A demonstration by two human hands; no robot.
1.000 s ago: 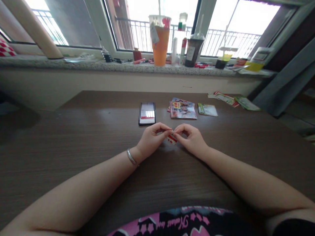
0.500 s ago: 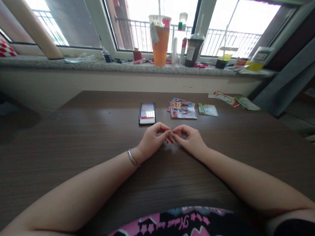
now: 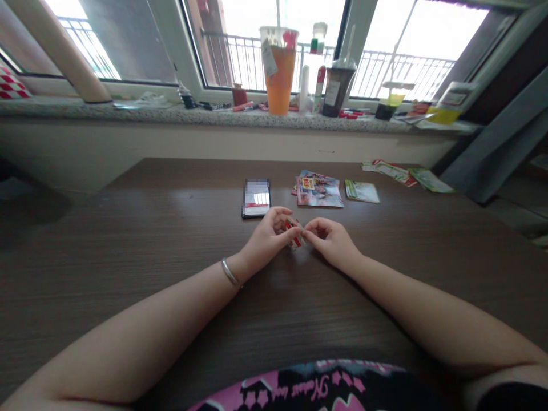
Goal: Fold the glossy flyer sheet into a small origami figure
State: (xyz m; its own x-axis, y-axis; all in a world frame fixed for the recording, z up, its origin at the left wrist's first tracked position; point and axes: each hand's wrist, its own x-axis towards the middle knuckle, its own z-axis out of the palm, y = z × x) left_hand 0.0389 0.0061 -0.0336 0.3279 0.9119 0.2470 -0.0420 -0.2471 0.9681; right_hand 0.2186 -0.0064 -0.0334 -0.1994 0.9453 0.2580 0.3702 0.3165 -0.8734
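A small red-and-white packet (image 3: 295, 242) is held low over the table, between my two hands. My left hand (image 3: 274, 231) has its thumb on the near face of it, with the fingers curved behind and partly lifted. At its upper right edge, the thumb and forefinger of my right hand (image 3: 329, 238) pinch it. My fingers cover part of the packet, so its whole shape is hidden. A phone (image 3: 257, 198) lies just beyond my left hand, and colourful printed packs (image 3: 320, 192) lie past my right hand.
Right of the packs lies a small stack of cards (image 3: 362, 192). Torn wrappers (image 3: 396, 172) are spread at the table's far right corner. Along the window sill (image 3: 222, 116) stand a tall orange drink cup (image 3: 280, 74), a dark cup (image 3: 337, 88) and several bottles.
The fingers of my left hand have lifted and opened a little, showing more of the packet's upper part. My right hand keeps its pinch nearly in place.
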